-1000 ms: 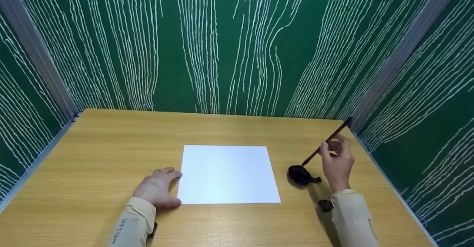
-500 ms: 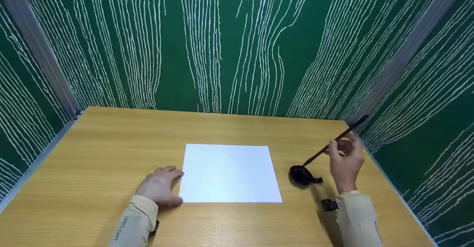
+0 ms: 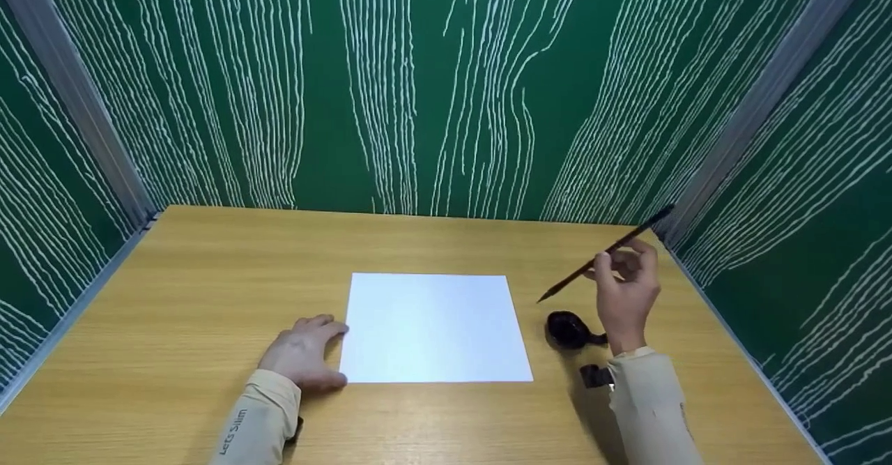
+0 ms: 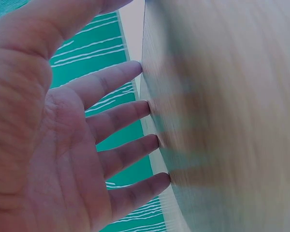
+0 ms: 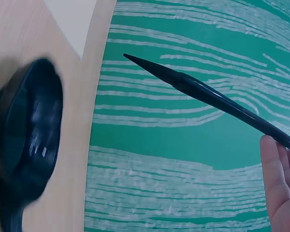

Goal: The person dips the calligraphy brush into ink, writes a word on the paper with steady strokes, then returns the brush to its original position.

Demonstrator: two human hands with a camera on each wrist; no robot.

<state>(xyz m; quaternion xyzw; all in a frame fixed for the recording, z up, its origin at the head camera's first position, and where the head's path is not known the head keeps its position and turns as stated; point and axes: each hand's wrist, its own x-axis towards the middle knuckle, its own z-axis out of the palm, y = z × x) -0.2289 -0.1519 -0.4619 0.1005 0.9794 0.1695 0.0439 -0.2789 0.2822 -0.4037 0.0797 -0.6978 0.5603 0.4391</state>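
A wood-grain tabletop [image 3: 230,263] runs back to a far green wall [image 3: 320,123] streaked with white lines, with side walls at left and right. A white sheet [image 3: 432,329] lies flat in the middle. The left hand [image 3: 303,353] rests at its left edge, fingers fairly straight and spread, the thumb at the near left corner and a fingertip farther up that edge. To the right of the sheet, the right hand [image 3: 629,291] pinches a dark brush [image 5: 211,98] along its shaft; the tip points left and nearward, between sheet and dish. The small dark dish [image 3: 566,330] sits just left of the right hand, its handle reaching right.

A narrow strip of wood separates the sheet's right edge from the dish. Wider stretches run left of the left hand and beyond the sheet to the far edge.

The left wrist view shows four fingertips meeting the wood; the head view hides some. The right wrist view shows the dish's glossy hollow and the brush's pointed tip, apart from dish and sheet.
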